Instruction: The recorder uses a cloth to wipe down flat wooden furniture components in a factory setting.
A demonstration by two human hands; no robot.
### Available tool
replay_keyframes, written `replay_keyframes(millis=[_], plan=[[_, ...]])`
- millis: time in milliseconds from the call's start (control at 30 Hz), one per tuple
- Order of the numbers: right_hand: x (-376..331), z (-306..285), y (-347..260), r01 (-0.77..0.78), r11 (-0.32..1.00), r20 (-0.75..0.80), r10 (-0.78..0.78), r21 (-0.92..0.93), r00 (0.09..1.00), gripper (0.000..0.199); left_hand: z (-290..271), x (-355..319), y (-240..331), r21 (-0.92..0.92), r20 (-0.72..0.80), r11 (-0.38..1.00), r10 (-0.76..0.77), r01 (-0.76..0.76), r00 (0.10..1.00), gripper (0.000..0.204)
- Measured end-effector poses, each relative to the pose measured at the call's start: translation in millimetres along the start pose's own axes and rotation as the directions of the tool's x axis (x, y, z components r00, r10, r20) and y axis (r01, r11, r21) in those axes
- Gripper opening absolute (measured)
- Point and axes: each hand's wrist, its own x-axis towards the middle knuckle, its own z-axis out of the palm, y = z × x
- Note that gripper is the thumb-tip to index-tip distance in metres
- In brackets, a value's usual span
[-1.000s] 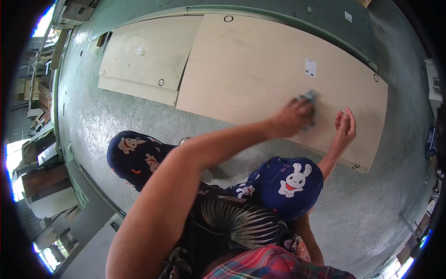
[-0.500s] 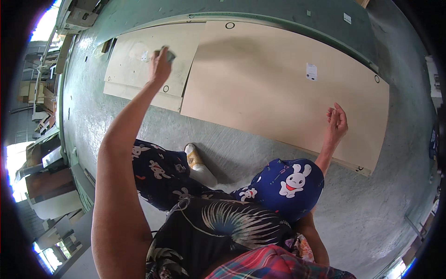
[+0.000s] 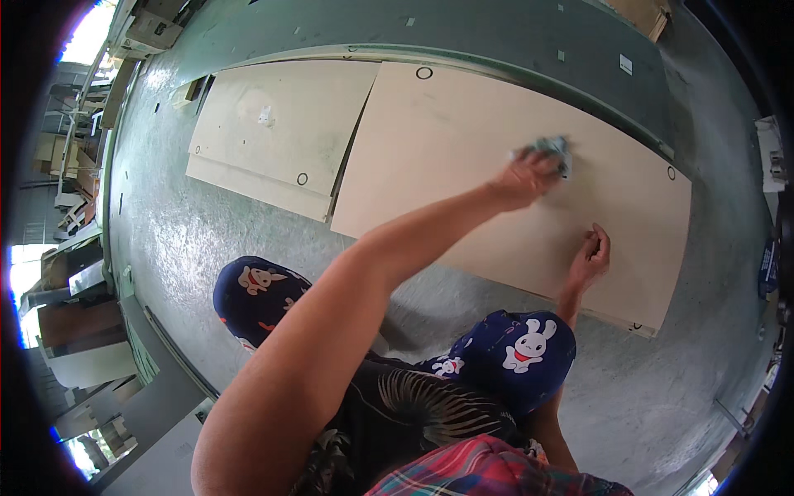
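My left hand (image 3: 525,178) reaches far out over a large beige board (image 3: 447,157) lying flat on the floor and is shut on a small grey-blue cloth (image 3: 552,147), which it presses against the board's surface. My right hand (image 3: 590,258) rests fingers-down on the same board nearer its front edge, holding nothing. A small round hole (image 3: 423,73) marks the board's far corner. A second, smaller beige board (image 3: 265,145) lies to the left, with a small white scrap (image 3: 266,116) on it.
The floor (image 3: 207,240) is grey-green concrete. My knees (image 3: 513,360) in dark blue rabbit-print trousers are bent in front of the board. Stacked wood pieces and shelving (image 3: 74,314) line the left side. A long strip (image 3: 529,70) runs behind the boards.
My left hand with the cloth swung from the large board to the left board, then back to the large board's right part. My right hand stayed on the board.
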Motion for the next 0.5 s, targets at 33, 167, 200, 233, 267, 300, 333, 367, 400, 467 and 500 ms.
replay_keyframes(millis=[33, 167, 200, 233, 267, 300, 333, 367, 400, 467, 500], plan=[[-1.2, 3.6, -6.1, -0.014, 0.999, 0.031, 0.015, -0.034, 0.999, 0.019, 2.3, -7.1, -27.8, -0.003, -0.106, 1.0, -0.005, 0.005, 0.994, 0.036], [-4.5, -1.5, -8.1, 0.039, 0.998, 0.016, -0.04, 0.046, 0.999, 0.019, -38.0, -56.2, -143.1, -0.426, -0.151, 0.75, -0.611, 0.506, 0.777, 0.031], [-2.4, -7.1, 0.2, 0.029, 0.999, 0.01, -0.029, 0.026, 1.0, 0.019, -50.3, -73.5, -166.4, -0.39, -0.142, 0.686, -0.704, 0.614, 0.696, 0.034], [-1.1, -3.3, -4.0, 0.029, 0.999, 0.015, -0.03, 0.041, 0.999, 0.018, -74.8, -109.3, -205.7, -0.145, -0.207, 0.736, -0.676, 0.661, 0.707, 0.035], [-0.5, -2.5, -6.3, 0.035, 0.997, 0.02, -0.036, 0.062, 0.999, 0.018, -94.1, -138.3, -232.0, -0.178, -0.232, 0.633, -0.771, 0.753, 0.593, 0.034], [-2.0, -1.6, 0.4, 0.025, 0.998, 0.026, -0.027, 0.056, 0.999, 0.018, -113.7, -165.0, -249.4, -0.023, -0.079, 0.516, -0.855, 0.856, 0.513, 0.025], [-1.9, -1.8, 2.6, 0.018, 0.998, 0.029, -0.019, 0.052, 0.999, 0.017, -133.6, -201.1, -265.2, 0.385, 0.078, 0.603, -0.776, 0.699, 0.626, 0.017], [-1.1, -3.3, 5.9, 0.014, 0.999, 0.026, -0.015, 0.044, 1.0, 0.017, -145.1, -232.2, -273.1, 0.481, 0.226, 0.593, -0.795, 0.645, 0.563, 0.016], [-0.5, -6.4, 8.6, 0.038, 0.999, 0.023, -0.039, 0.03, 0.999, 0.017, -153.9, -257.8, -278.2, 0.526, 0.256, 0.482, -0.876, 0.701, 0.41, 0.021], [-3.4, 1.4, -1.7, 0.051, 0.994, 0.039, -0.055, 0.097, 0.998, 0.016, -223.5, -324.7, -292.8, 0.651, 0.182, 0.342, -0.937, 0.677, 0.298, 0.024], [-2.5, 0.2, -5.3, 0.062, 0.99, 0.045, -0.068, 0.123, 0.997, 0.016, -252.0, -341.3, -291.9, 0.681, 0.2, 0.341, -0.938, 0.648, 0.283, 0.024]])
